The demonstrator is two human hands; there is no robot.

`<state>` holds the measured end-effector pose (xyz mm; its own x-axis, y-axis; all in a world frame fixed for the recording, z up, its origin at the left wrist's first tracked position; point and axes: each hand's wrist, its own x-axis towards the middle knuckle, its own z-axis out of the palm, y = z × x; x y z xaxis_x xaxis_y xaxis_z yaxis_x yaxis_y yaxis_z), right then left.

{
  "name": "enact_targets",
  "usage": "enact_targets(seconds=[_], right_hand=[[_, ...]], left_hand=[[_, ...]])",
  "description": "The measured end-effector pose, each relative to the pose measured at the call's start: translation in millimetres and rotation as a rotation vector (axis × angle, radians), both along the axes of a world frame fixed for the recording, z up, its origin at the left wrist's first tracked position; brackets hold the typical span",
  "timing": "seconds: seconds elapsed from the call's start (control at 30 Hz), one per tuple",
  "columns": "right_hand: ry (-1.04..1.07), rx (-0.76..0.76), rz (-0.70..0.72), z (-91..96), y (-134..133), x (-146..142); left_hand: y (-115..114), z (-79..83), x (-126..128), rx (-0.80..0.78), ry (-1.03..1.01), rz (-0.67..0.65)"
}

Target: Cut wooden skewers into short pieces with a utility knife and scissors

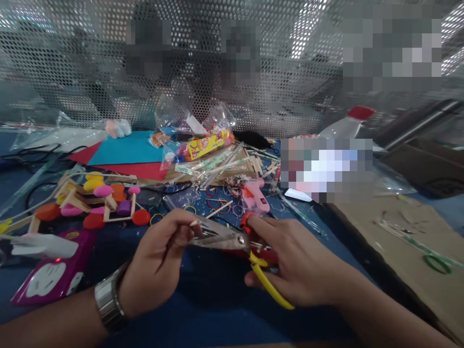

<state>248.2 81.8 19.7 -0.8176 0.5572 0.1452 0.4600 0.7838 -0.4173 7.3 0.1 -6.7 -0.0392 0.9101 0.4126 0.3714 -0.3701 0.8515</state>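
Observation:
My right hand grips a pair of scissors with one red and one yellow handle. The blades are parted and point left, toward my left hand. That hand is closed in a pinch at the blade tips, on a small pale stick whose end shows between thumb and forefinger. Most of the stick is hidden by the fingers. Behind the scissors lies a pink glue gun. A red object on the table is partly covered by my right hand.
Wooden stick frames with coloured round pieces stand at left, behind a purple power strip. Plastic bags, blue paper, loose sticks and rubber bands lie at the back. Cardboard covers the right side.

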Motion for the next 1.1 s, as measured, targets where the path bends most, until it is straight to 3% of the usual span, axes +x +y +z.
enact_targets(seconds=[0.3, 0.67, 1.1], right_hand=[[-0.037, 0.076, -0.007, -2.8, -1.5, -1.1], [-0.117, 0.040, -0.028, -5.0, -0.7, -0.5], [-0.135, 0.084, -0.034, -6.4, -0.1, 1.0]], left_hand=[[0.3, 2.5, 0.2, 0.053, 0.119, -0.011], [1.5, 7.0, 1.0, 0.146, 0.251, 0.009], [1.8, 6.4, -1.1, 0.112, 0.302, 0.029]])
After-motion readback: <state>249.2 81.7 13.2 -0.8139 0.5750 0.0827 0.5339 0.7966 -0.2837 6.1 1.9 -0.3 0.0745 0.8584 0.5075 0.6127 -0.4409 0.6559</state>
